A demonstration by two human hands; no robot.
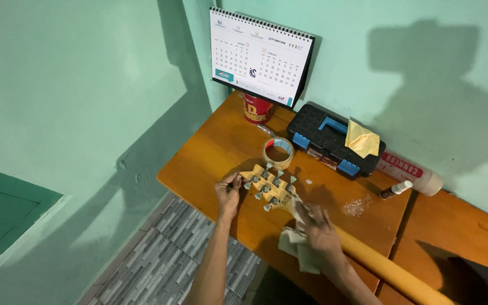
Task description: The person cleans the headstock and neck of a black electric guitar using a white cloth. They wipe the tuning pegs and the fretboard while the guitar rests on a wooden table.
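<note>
A guitar headstock [268, 188] with several metal tuning pegs lies back-up on the wooden table [216, 152]. Its pale neck [391, 271] runs toward the lower right. My left hand [228, 192] grips the tip of the headstock between thumb and fingers. My right hand [317, 231] presses a crumpled whitish cloth [297, 248] against the neck just below the headstock.
A roll of brown tape [278, 152] sits right behind the headstock. Farther back stand a red cup [256, 109], a desk calendar [261, 55], a black toolbox [334, 144] with a yellow cloth [361, 138], a spray can [410, 172] and a small bottle [396, 189].
</note>
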